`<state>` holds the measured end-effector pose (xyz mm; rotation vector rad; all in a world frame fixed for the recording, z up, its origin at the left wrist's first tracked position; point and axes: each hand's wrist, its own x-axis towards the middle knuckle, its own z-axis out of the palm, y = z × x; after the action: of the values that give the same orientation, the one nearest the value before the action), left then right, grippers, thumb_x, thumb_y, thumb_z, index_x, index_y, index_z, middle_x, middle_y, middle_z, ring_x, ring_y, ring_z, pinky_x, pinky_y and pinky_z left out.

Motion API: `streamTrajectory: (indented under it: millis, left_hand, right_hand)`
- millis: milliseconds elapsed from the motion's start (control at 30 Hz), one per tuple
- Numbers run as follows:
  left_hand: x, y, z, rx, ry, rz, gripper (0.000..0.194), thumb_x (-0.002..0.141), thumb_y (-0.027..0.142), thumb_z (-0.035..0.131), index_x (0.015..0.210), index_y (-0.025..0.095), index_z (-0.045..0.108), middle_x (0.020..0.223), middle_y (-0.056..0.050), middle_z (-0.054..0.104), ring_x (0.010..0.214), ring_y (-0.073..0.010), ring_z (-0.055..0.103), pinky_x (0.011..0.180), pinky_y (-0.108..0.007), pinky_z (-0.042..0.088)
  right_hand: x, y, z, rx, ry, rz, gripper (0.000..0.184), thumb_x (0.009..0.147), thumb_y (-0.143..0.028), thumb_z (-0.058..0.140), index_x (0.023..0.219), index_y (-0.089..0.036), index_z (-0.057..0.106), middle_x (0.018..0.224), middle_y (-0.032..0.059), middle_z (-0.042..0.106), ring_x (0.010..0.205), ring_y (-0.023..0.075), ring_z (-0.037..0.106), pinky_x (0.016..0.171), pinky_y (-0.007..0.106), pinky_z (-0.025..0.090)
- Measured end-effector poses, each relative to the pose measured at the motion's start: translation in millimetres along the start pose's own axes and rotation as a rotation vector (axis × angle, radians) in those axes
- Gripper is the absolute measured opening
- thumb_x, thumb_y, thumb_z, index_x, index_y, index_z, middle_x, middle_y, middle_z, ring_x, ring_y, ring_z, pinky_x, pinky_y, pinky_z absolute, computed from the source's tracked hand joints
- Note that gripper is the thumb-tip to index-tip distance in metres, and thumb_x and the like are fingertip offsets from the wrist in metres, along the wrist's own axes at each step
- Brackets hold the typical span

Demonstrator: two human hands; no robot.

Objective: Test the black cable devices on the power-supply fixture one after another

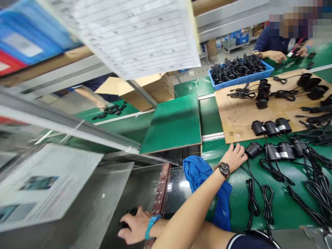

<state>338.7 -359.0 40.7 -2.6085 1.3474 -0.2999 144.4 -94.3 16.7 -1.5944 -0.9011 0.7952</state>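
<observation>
My right hand (234, 157), with a dark watch on its wrist, lies on the green belt (282, 204). Its curled fingers close on the end of a black power adapter (253, 149). More adapters with white labels (279, 151) lie in rows to its right, their black cords (267, 200) trailing over the belt. My left hand (133, 226), wearing a blue wristband, is low at the left over a grey metal surface. It is closed round a small black object (131, 211) that I cannot name. A blue cloth (199, 173) lies between my arms.
A brown board (238, 114) carries more adapters. A blue bin (241, 74) full of black cords stands behind it. A person in dark blue (275, 43) works at the far right, and another person's arm (88, 97) reaches in at the left. A green panel (173, 124) and a hanging printed sheet (135, 34) are in front.
</observation>
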Motion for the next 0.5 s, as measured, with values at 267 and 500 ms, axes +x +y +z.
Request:
streamTrajectory:
  millis: [267,500]
  left_hand:
    - [-61,18,-67.5,-0.356,0.212,-0.255,0.037,0.095,0.03,0.047,0.128,0.014,0.054,0.146,-0.01,0.046,0.143,-0.0237,0.032,0.11,-0.034,0.043]
    - [-183,86,-168.1,-0.552,0.626,-1.045,0.075,0.074,0.059,0.072,0.132,0.019,0.044,0.128,-0.016,0.061,0.13,-0.0288,0.052,0.112,-0.047,0.043]
  right_hand:
    - [-28,-46,-33,0.369,0.085,-0.098,0.032,0.1,-0.038,0.061,0.118,-0.012,0.06,0.112,0.0079,0.059,0.096,0.025,0.061,0.083,0.04,0.055]
    - [-29,-56,-3,0.52,-0.168,-0.115,0.033,0.1,-0.039,0.06,0.122,-0.014,0.058,0.115,0.0098,0.058,0.097,0.0238,0.061,0.084,0.04,0.055]
